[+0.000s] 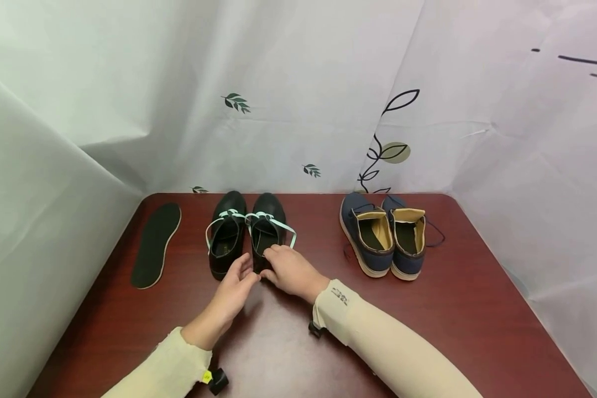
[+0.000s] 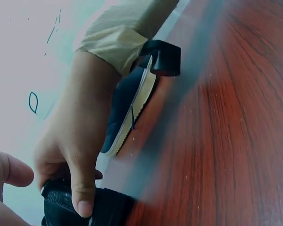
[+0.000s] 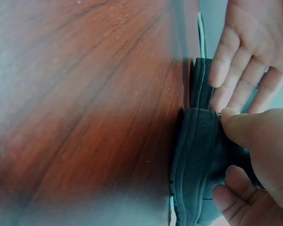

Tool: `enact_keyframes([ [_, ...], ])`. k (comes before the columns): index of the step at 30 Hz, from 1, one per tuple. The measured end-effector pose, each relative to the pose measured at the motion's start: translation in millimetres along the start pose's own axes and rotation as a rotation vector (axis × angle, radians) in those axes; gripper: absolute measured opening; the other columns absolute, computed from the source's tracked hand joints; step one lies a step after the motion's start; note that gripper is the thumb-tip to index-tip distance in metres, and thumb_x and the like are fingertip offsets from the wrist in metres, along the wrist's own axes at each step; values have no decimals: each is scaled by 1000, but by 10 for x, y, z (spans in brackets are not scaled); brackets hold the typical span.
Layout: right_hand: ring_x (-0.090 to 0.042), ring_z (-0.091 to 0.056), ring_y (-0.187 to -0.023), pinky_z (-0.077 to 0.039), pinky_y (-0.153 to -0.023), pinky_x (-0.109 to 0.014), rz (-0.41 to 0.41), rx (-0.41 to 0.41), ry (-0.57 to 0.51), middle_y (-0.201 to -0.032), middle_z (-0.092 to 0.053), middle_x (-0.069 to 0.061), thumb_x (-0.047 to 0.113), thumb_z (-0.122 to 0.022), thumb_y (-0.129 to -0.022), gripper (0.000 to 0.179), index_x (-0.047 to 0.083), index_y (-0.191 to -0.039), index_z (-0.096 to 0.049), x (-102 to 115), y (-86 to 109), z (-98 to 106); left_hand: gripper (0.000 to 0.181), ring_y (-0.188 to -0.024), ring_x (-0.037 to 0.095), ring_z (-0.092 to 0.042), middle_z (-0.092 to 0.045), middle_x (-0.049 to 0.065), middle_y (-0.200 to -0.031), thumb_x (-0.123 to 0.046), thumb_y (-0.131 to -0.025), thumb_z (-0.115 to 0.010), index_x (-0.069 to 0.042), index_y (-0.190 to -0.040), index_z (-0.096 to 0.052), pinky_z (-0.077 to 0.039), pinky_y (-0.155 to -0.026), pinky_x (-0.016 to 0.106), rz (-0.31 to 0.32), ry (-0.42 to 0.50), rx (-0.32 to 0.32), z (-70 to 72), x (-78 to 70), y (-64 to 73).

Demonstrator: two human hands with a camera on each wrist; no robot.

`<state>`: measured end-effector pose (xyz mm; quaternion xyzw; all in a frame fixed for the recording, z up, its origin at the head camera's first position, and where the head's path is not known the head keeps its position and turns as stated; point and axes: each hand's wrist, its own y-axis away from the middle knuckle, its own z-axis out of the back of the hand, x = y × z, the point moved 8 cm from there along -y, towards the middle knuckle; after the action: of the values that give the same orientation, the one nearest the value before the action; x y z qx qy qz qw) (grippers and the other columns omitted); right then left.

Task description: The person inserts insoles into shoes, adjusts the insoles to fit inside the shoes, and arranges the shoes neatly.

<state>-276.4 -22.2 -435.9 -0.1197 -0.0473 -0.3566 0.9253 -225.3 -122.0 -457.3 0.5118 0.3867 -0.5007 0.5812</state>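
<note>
My right hand grips the heel of a black lace-up shoe, thumb on the back of the heel and fingers over the collar, as the right wrist view also shows on the black shoe. Beside it on the left stands its matching black shoe; both have pale mint laces and toes pointing away. My left hand is held with straight fingers behind the heels, close to the right thumb. In the right wrist view those left fingers overlap the farther shoe's heel.
A dark insole lies at the left of the reddish-brown table. Two navy shoes with tan linings and loose dark laces stand to the right. A white curtain with leaf prints encloses the back and sides.
</note>
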Motion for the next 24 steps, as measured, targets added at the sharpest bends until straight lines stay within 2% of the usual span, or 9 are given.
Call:
enact_keyframes([
  [6,-17,-60,-89,-50,-80,-31,-9,2,3,-95,-60,0,34,-68,-96,25,11,-104,-61,2,6,-1,60,-146,42,-30,-31,24,-157,-9,-100,-48,0,-155,-26,-33,-114,54,-12,-20,-1,41,4,31],
  [8,-17,-60,-89,-50,-79,-32,-18,2,-1,-95,-60,0,34,-68,-95,25,11,-104,-61,1,-5,9,54,-144,40,-34,-37,23,-155,-9,-100,-48,-1,-151,-34,-37,-110,50,-28,-41,-11,66,-26,53],
  [11,-17,-61,-89,-51,-79,-32,-24,2,0,-94,-60,0,33,-69,-95,24,11,-103,-61,5,-17,26,41,-135,35,-47,-52,20,-143,-5,-98,-50,-1,-138,-51,-45,-101,36,-77,-61,-39,111,-91,87],
  [15,-17,-61,-87,-51,-78,-33,-24,1,1,-92,-60,0,33,-69,-94,26,11,-103,-60,9,-17,45,23,-111,25,-62,-68,17,-116,0,-97,-51,1,-115,-65,-48,-87,24,-173,-54,-61,182,-174,124],
  [17,-15,-60,-84,-51,-76,-32,-39,-2,-17,-93,-59,0,35,-68,-95,29,10,-107,-58,-1,-15,58,19,-99,18,-67,-71,15,-104,1,-98,-50,3,-106,-67,-50,-83,24,-212,-32,-70,233,-209,132],
  [20,-12,-57,-75,-50,-68,-29,-71,-42,-55,-99,-55,0,38,-65,-96,33,12,-112,-55,-7,-19,110,18,-84,10,-68,-72,10,-89,2,-99,-49,9,-102,-65,-53,-77,27,-261,18,-105,349,-256,142],
  [24,-8,-54,-65,-49,-59,-26,-68,-146,-72,-106,-53,-1,36,-61,-98,30,14,-117,-55,89,-45,249,20,-79,10,-68,-71,-1,-80,2,-100,-47,14,-102,-63,-55,-73,26,-294,96,-183,536,-309,159],
])
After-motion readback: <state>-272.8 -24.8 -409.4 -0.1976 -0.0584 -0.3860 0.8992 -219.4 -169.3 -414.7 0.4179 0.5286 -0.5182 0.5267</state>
